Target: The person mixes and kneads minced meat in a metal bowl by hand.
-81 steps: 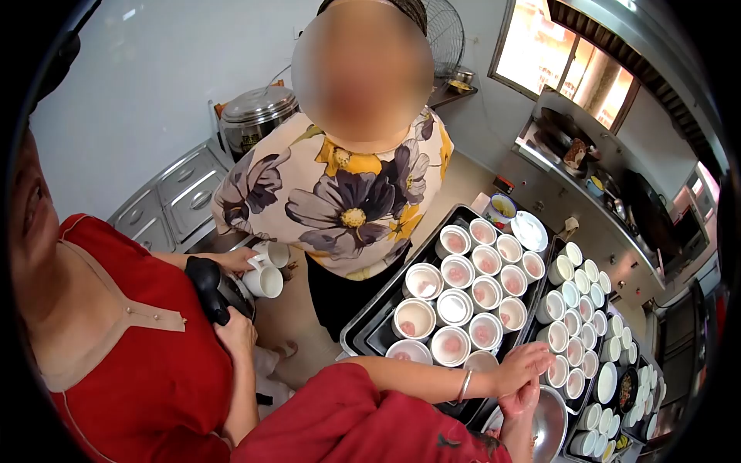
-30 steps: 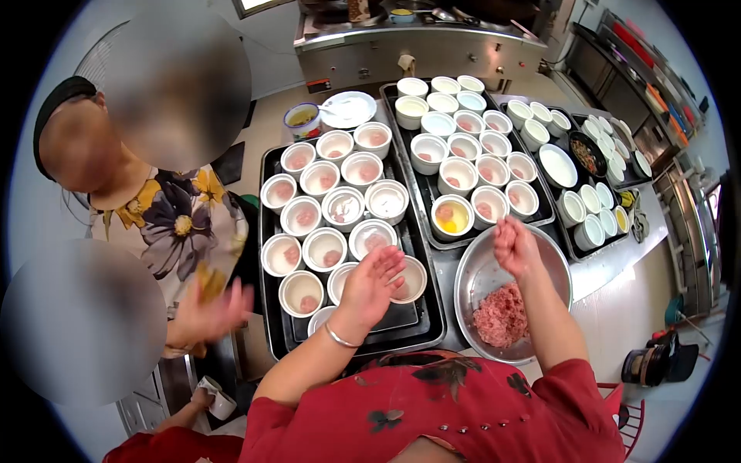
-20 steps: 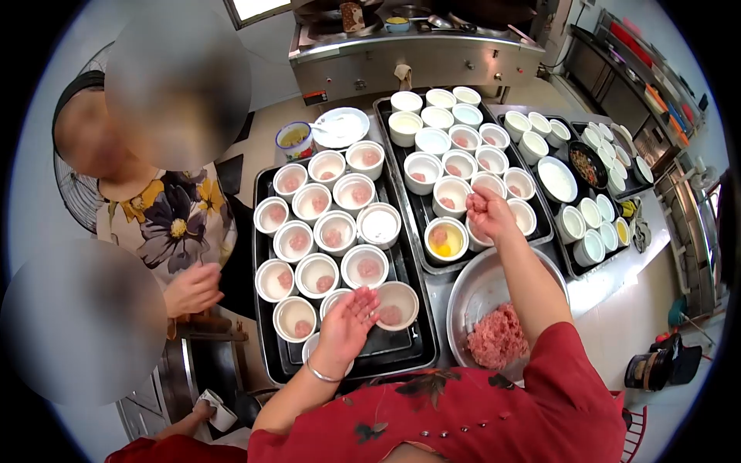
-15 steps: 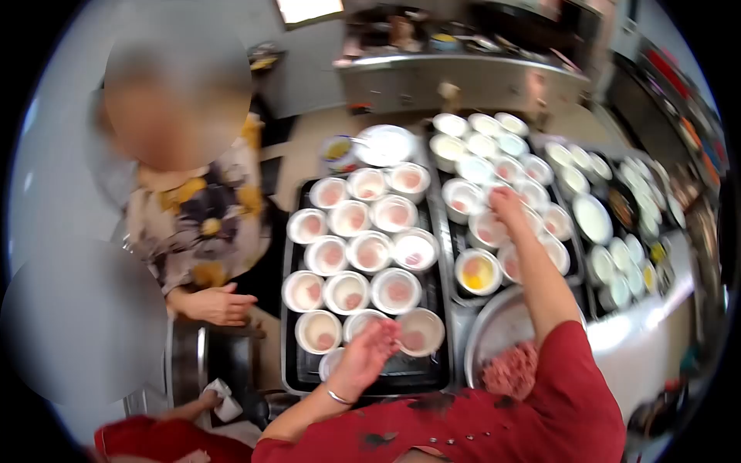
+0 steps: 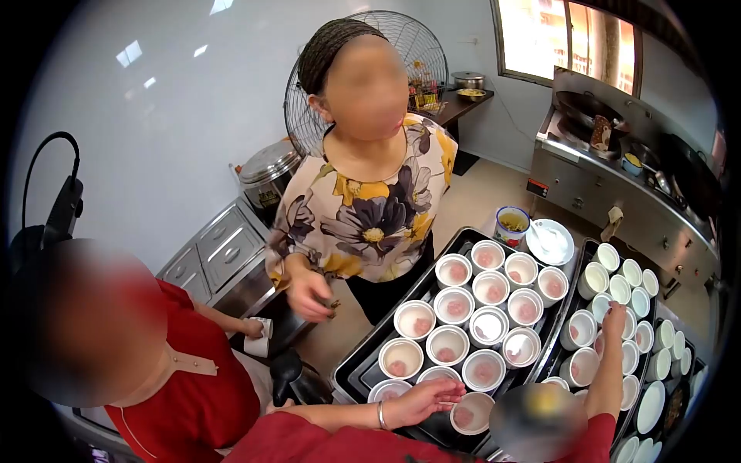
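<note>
My left hand (image 5: 432,398), with a bracelet at its wrist, hovers low over the near cups with its fingers stretched out. Close by its fingertips stands a white cup (image 5: 472,413) with a lump of pink minced meat inside. My right hand (image 5: 614,318) reaches over the second black tray, fingers drawn together above the white cups there. Whatever they pinch is too small to make out. Rows of white cups fill the first black tray (image 5: 349,373), most with a bit of minced meat at the bottom. A blurred patch hides the area between my arms.
A co-worker in a flowered blouse (image 5: 370,220) stands across the tray. Another in red (image 5: 193,370) at left holds a white cup (image 5: 258,337). Beyond the trays are a white plate (image 5: 550,241) and an enamel mug (image 5: 512,224). More cups stand at right; a stove (image 5: 617,189) is behind.
My view has swung left and up, bringing the co-workers and wall into sight. My right hand stays over the second tray's cups, and my left hand remains by the near cups, fingers straighter.
</note>
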The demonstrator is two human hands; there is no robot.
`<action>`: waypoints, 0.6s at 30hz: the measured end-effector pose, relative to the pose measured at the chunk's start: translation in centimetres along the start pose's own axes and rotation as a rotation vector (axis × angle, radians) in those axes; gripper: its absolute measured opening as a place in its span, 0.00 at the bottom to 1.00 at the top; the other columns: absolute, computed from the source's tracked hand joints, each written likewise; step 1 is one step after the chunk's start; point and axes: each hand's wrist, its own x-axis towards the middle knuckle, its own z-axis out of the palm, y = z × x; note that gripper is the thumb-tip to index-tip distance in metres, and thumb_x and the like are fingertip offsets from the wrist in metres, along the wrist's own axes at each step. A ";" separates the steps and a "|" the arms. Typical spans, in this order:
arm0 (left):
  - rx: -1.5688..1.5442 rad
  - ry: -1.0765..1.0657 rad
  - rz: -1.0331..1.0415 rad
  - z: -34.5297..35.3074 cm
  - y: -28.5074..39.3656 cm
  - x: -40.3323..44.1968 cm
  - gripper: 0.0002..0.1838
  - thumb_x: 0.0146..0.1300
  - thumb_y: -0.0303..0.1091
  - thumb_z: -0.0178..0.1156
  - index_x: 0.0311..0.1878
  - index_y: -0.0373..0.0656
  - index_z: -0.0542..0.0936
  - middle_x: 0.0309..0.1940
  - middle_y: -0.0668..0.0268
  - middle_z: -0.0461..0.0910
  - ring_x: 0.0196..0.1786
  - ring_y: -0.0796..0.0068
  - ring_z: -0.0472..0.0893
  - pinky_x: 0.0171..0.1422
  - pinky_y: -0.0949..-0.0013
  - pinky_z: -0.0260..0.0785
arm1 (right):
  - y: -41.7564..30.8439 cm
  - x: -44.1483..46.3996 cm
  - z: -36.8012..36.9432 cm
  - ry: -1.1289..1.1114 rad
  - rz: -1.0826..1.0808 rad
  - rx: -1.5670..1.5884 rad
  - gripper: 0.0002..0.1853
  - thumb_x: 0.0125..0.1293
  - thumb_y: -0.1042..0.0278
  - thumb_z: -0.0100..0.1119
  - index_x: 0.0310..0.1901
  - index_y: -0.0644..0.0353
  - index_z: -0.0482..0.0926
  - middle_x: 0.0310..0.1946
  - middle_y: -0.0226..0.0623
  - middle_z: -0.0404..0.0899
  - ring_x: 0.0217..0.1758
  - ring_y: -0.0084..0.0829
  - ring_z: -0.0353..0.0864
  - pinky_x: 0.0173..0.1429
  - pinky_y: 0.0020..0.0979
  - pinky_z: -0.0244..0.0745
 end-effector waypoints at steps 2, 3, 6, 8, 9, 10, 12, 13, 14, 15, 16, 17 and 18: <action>0.006 -0.013 -0.003 0.6 0.5 -0.6 0.13 0.59 0.40 0.49 0.42 0.45 0.72 0.40 0.70 0.73 0.44 0.80 0.71 0.47 0.74 0.62 | -1.3 -0.3 -1.1 -0.031 0.083 0.051 0.13 0.46 0.81 0.48 0.37 0.63 0.74 0.35 0.48 0.71 0.40 0.45 0.70 0.44 0.38 0.66; 0.004 -0.016 -0.013 1.0 0.9 -1.0 0.13 0.59 0.40 0.49 0.42 0.45 0.72 0.40 0.70 0.73 0.44 0.80 0.71 0.47 0.74 0.62 | -0.5 -0.2 -1.0 0.010 -0.089 -0.078 0.13 0.46 0.80 0.49 0.37 0.63 0.74 0.35 0.47 0.71 0.40 0.44 0.70 0.44 0.37 0.67; 0.014 -0.022 -0.002 1.5 1.5 -1.6 0.12 0.59 0.40 0.48 0.42 0.45 0.72 0.40 0.70 0.73 0.45 0.80 0.71 0.47 0.74 0.62 | -2.8 -0.6 -3.3 0.020 -0.170 -0.142 0.12 0.45 0.78 0.51 0.36 0.64 0.73 0.33 0.45 0.72 0.39 0.43 0.71 0.44 0.36 0.67; 0.026 -0.040 -0.002 1.7 2.0 -2.0 0.12 0.60 0.39 0.47 0.44 0.45 0.72 0.43 0.69 0.73 0.47 0.76 0.71 0.50 0.72 0.61 | -2.7 -0.6 -4.5 0.088 -0.269 -0.099 0.14 0.46 0.76 0.53 0.38 0.63 0.73 0.33 0.43 0.73 0.38 0.39 0.72 0.43 0.34 0.68; 0.027 -0.046 -0.007 2.1 2.1 -2.3 0.12 0.59 0.40 0.48 0.43 0.46 0.72 0.42 0.69 0.73 0.47 0.77 0.71 0.49 0.73 0.60 | -3.0 -0.5 -5.5 0.077 -0.237 -0.030 0.14 0.47 0.76 0.52 0.39 0.63 0.73 0.33 0.42 0.73 0.37 0.36 0.72 0.43 0.32 0.68; 0.027 -0.062 -0.005 2.1 2.1 -2.5 0.11 0.59 0.41 0.48 0.42 0.47 0.72 0.42 0.69 0.73 0.46 0.78 0.71 0.49 0.73 0.60 | -3.3 -0.7 -6.7 0.066 -0.199 0.036 0.15 0.48 0.75 0.52 0.41 0.63 0.73 0.33 0.40 0.74 0.37 0.33 0.73 0.43 0.30 0.68; 0.018 -0.068 -0.035 2.4 2.1 -2.8 0.11 0.58 0.41 0.49 0.41 0.47 0.72 0.41 0.70 0.74 0.45 0.78 0.71 0.49 0.73 0.60 | -4.3 -2.3 -9.6 -0.003 -0.159 0.271 0.15 0.51 0.73 0.50 0.43 0.64 0.73 0.35 0.35 0.75 0.35 0.24 0.72 0.40 0.23 0.68; 0.006 -0.096 -0.042 2.5 2.2 -2.6 0.10 0.58 0.39 0.49 0.40 0.47 0.72 0.40 0.69 0.74 0.45 0.78 0.72 0.48 0.73 0.61 | -6.5 -4.2 -11.9 -0.114 -0.065 0.413 0.14 0.52 0.71 0.53 0.42 0.63 0.73 0.32 0.31 0.74 0.33 0.21 0.71 0.37 0.20 0.67; -0.016 -0.104 -0.032 2.5 2.0 -2.4 0.10 0.58 0.38 0.50 0.40 0.45 0.72 0.39 0.69 0.74 0.44 0.77 0.72 0.46 0.72 0.63 | -9.1 -6.2 -14.2 -0.219 0.036 0.405 0.13 0.53 0.68 0.54 0.41 0.63 0.73 0.29 0.29 0.73 0.30 0.18 0.70 0.35 0.18 0.66; -0.060 -0.163 -0.036 2.4 1.8 -2.4 0.10 0.58 0.37 0.50 0.39 0.44 0.72 0.37 0.67 0.75 0.42 0.76 0.73 0.45 0.71 0.64 | -9.9 -8.5 -15.8 -0.232 -0.029 0.367 0.12 0.54 0.67 0.54 0.39 0.64 0.73 0.26 0.27 0.73 0.28 0.17 0.69 0.33 0.18 0.65; -0.031 -0.140 -0.059 3.4 2.0 -3.0 0.10 0.58 0.37 0.49 0.40 0.43 0.72 0.37 0.66 0.75 0.42 0.75 0.74 0.45 0.70 0.65 | -10.5 -10.3 -17.4 -0.312 0.020 0.414 0.11 0.54 0.69 0.53 0.39 0.64 0.74 0.27 0.28 0.74 0.30 0.17 0.71 0.33 0.19 0.66; -0.017 -0.197 -0.069 3.3 1.3 -2.7 0.10 0.58 0.36 0.49 0.40 0.43 0.72 0.38 0.66 0.75 0.42 0.74 0.73 0.46 0.69 0.65 | -10.8 -12.4 -18.9 -0.337 0.032 0.388 0.11 0.54 0.69 0.53 0.38 0.64 0.75 0.28 0.29 0.75 0.31 0.18 0.72 0.35 0.20 0.67; 0.010 -0.244 -0.078 3.4 0.7 -2.3 0.10 0.58 0.36 0.48 0.40 0.42 0.72 0.39 0.65 0.75 0.43 0.73 0.73 0.47 0.68 0.64 | -10.6 -14.0 -20.1 -0.363 0.024 0.280 0.12 0.54 0.68 0.53 0.38 0.65 0.75 0.29 0.30 0.76 0.32 0.20 0.73 0.36 0.21 0.68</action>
